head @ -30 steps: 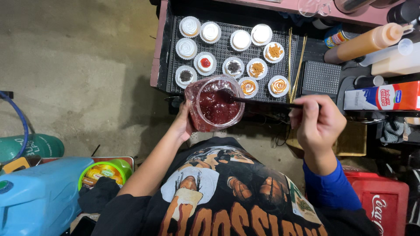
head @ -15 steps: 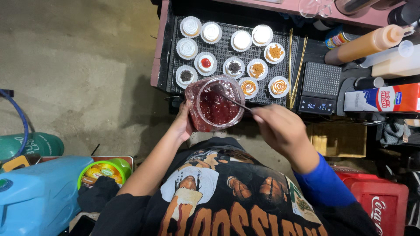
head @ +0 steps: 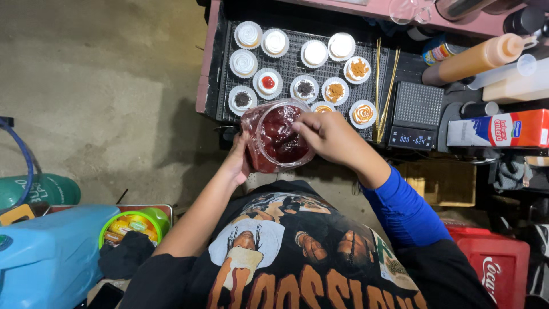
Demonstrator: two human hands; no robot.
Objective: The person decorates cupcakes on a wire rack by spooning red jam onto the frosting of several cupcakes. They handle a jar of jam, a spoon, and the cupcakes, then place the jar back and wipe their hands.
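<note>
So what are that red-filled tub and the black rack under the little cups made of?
The tub, held by the left hand, looks like clear glossy plastic: the red filling shows through. The rack looks like dark wire mesh, probably metal, with a fine grid.

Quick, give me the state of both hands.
Left hand: closed around the clear tub of red jam.
Right hand: over the tub, fingers curled; its hold cannot be told.

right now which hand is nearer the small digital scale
Right. The right hand is over the jam tub, just left of the scale; the left hand holds the tub's far side.
</note>
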